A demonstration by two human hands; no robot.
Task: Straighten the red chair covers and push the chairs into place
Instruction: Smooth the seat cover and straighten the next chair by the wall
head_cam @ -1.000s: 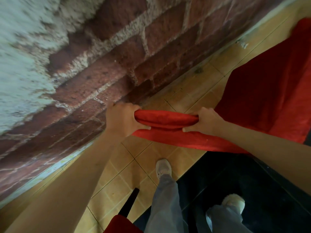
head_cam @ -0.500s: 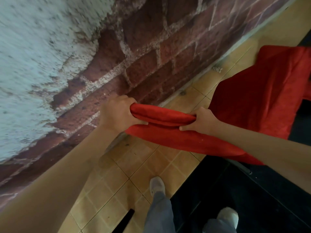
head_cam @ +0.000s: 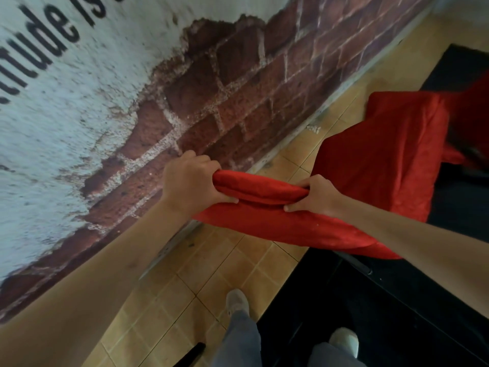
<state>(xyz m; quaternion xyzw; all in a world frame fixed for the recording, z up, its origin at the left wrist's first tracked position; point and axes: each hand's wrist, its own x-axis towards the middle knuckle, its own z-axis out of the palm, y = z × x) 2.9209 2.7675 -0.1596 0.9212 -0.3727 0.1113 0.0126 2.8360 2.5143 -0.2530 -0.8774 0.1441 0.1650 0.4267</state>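
The wall [head_cam: 238,83] runs close along the left hand [head_cam: 189,185], leaving only a thin gap at its knuckles; the tiled floor [head_cam: 211,260] lies bare between the wall and the black mat [head_cam: 370,313], a strip open to reach; the cover [head_cam: 383,160] stretches between both hands and drapes across the way toward the right hand [head_cam: 316,196]; two shoes stand below, one on the tiles, one on the mat.

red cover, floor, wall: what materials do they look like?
Cover: soft woven fabric with a slight sheen; it bunches into folds. Floor: tan glazed-looking tiles, dark grout lines. Wall: rough red brick under patchy white plaster; possibly a printed finish.
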